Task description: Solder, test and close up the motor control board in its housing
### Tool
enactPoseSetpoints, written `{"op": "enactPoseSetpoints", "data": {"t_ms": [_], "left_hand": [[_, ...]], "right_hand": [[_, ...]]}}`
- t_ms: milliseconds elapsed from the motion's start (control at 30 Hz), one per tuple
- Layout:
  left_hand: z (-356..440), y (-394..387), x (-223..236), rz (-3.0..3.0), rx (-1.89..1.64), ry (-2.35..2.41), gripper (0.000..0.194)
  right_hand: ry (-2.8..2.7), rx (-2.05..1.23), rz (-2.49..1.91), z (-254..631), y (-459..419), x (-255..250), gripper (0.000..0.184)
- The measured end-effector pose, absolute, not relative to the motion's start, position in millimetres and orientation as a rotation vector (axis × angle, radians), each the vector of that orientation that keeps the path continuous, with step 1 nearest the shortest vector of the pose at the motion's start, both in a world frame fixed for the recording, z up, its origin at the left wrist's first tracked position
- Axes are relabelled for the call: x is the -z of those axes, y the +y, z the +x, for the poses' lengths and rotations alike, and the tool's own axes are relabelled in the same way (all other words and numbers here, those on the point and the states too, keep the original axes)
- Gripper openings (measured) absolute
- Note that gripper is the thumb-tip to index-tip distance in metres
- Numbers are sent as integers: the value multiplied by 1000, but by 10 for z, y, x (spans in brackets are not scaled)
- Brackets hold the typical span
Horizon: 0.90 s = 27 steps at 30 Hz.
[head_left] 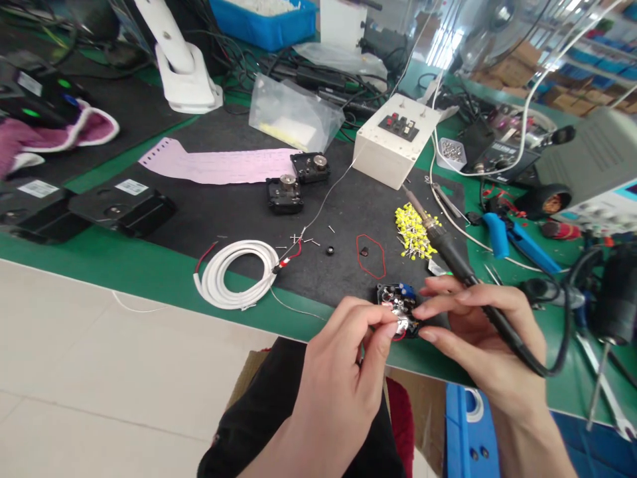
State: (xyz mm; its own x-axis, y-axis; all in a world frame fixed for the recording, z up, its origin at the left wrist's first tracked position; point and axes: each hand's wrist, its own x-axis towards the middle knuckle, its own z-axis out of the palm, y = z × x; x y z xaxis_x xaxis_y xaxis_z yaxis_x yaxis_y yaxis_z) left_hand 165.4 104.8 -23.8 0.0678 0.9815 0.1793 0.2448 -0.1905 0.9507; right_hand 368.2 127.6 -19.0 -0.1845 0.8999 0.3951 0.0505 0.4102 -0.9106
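Left hand pinching something unclear at half-hidden housing; right hand holding soldering iron.

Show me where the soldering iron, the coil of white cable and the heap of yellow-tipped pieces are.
Soldering iron (455, 259): head view, on its black handle.
Coil of white cable (208, 275): head view, on the left side of its loops.
Heap of yellow-tipped pieces (415, 234): head view, near its middle.
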Motion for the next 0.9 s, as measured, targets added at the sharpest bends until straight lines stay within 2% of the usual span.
{"op": "enactPoseSetpoints", "data": {"t_ms": [467, 667, 733, 833, 900], "left_hand": [[1705, 1013, 265, 1608, -1267, 1192, 20], [1635, 959, 300, 1642, -1292, 1291, 15], [1637, 918, 332, 1658, -1305, 1330, 13], [1685, 863, 387, 1720, -1360, 1351, 14], [1730, 844, 420, 1740, -1408, 1378, 16]], "right_hand": [[-1599, -994, -847, 3692, 1227, 255, 53], [-1606, -888, -913, 3729, 1211, 262, 50], [-1535, -809, -947, 3754, 1188, 254, 45], [-1450, -672, -954, 3840, 1104, 260, 22], [-1373, -677, -939, 3917, 1025, 270, 20]]}}
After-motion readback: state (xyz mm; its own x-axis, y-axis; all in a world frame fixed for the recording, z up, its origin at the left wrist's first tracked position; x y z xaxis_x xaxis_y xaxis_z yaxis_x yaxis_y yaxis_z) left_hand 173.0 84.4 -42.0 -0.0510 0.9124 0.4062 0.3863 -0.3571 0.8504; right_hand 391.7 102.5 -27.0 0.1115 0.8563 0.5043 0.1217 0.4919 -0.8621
